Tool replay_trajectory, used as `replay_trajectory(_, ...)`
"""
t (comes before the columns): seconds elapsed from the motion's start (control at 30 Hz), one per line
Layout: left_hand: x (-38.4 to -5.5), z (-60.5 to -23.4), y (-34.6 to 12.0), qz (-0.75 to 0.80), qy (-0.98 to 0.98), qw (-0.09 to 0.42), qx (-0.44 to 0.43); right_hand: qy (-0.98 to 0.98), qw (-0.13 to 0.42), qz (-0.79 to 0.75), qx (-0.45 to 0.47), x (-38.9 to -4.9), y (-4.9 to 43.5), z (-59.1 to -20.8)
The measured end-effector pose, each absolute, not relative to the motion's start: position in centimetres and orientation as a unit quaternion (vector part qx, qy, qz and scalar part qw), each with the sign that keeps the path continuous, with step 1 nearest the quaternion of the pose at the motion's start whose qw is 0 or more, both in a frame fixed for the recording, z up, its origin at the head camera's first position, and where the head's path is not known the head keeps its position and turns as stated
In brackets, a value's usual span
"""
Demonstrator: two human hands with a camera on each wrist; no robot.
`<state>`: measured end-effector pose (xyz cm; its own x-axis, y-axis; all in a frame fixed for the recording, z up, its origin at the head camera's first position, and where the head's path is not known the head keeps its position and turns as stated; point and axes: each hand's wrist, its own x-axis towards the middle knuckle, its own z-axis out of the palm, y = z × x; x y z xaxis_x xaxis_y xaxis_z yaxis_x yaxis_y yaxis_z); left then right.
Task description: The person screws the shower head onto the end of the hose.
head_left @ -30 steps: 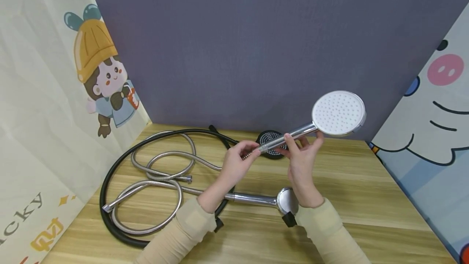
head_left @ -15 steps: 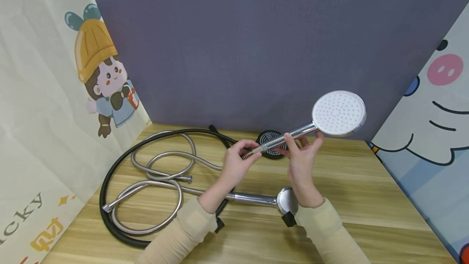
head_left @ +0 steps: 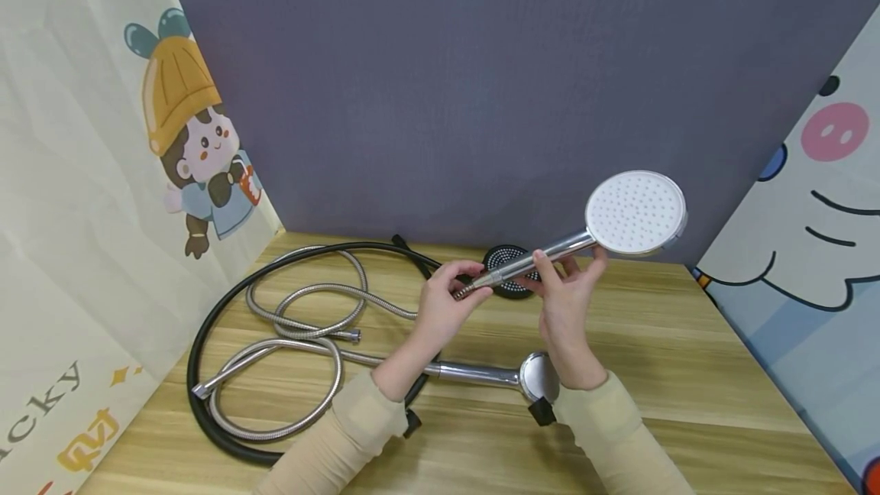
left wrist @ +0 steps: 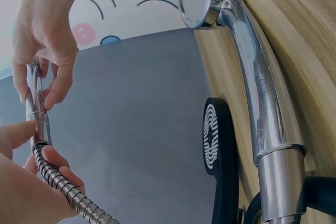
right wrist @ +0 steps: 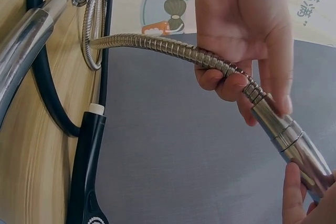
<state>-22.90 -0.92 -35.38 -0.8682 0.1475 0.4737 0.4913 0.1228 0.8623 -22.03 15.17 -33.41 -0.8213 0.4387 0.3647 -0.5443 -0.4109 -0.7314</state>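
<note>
Pale wood grain is running across the worktop (head_left: 687, 373), and two cream sleeves (head_left: 357, 418) are extending over its near side. Between the wrists, a chrome shower head (head_left: 474, 374) is lying on the wood, its own steel hose (head_left: 268, 435) looping off to the left and ending in a nut (head_left: 201, 390) that is overlapping a thick black hose (head_left: 193, 361). That black hose is curving wide around most of the silver coils. Just beyond, a second metal hose (right wrist: 152, 44) is lying in crossing turns and rising to the hands.

Above the worktop, the left hand (head_left: 443, 304) is curling thumb and fingers round this second metal hose at its connector (right wrist: 273, 116), which is meeting the handle of a white-faced shower head (head_left: 635, 212); whether the two are screwed together, I cannot tell. The right hand (head_left: 571, 312) is pinching that handle, holding the white-faced shower head in the air, tilted up to the right.

Behind the hands, a black shower head (head_left: 504, 257) is lying near the worktop's back edge, a white stub (right wrist: 96, 108) showing at its handle's end. Farther back, a grey-violet panel (head_left: 481, 82) is standing between printed walls (head_left: 62, 174).
</note>
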Motion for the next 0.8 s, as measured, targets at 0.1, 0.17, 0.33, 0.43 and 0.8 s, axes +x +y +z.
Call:
replay_trajectory(0.1, -23.58, -36.11, -0.88, -0.624, -0.738, 0.134, -0.221, -0.455, 0.293, 0.839, 0.056, -22.00, 15.18, -33.41)
replay_trajectory(0.17, -23.63, -36.02, -0.90, -0.618, -0.743, 0.128, -0.222, -0.456, 0.292, 0.839, 0.054, -21.99, 15.20, -33.42)
replay_trajectory(0.33, -23.73, -35.95, -0.91, -0.601, -0.757, 0.117, -0.227, -0.461, 0.292, 0.837, 0.050, -22.00, 15.23, -33.47)
replay_trajectory(0.43, -23.76, -36.01, -0.90, -0.595, -0.763, 0.115, -0.227, -0.463, 0.291, 0.835, 0.049, -22.01, 15.23, -33.51)
replay_trajectory(0.8, -23.33, -35.52, -0.82, -0.609, -0.755, 0.100, -0.222, -0.462, 0.291, 0.836, 0.055, -21.94, 15.21, -33.51)
